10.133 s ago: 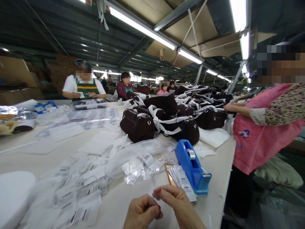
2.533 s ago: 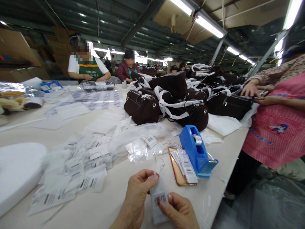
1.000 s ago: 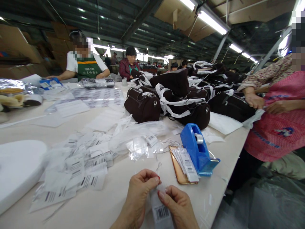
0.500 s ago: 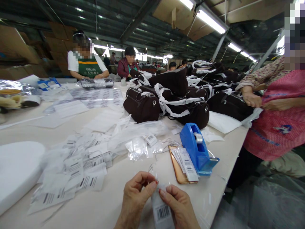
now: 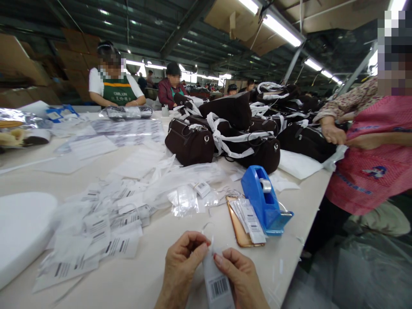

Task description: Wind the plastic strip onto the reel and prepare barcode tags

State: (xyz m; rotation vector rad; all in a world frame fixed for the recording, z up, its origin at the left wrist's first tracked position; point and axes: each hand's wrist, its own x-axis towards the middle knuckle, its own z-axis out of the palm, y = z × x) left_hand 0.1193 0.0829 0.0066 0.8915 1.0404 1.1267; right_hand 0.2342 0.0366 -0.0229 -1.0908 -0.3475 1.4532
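Near the table's front edge, my right hand pinches a white barcode tag along its upper right side, thumb on top. My left hand has thumb and forefinger pressed together at the tag's top end, by a thin loop of string. What exactly lies between those left fingertips is too small to tell. Just beyond to the right, more barcode tags lie on a gold-coloured flat case beside a blue tape dispenser. Several loose tags are spread over the table on the left.
Dark brown bags with white wrapped straps are piled mid-table. A round white foam piece sits at the left edge. Clear plastic packets lie centrally. At right stands a person in a pink apron; two others work across the table.
The view has shifted slightly. My hands remain at the tag, with my left fingertips a little further from my right thumb. The person at right has moved slightly leftward in view.
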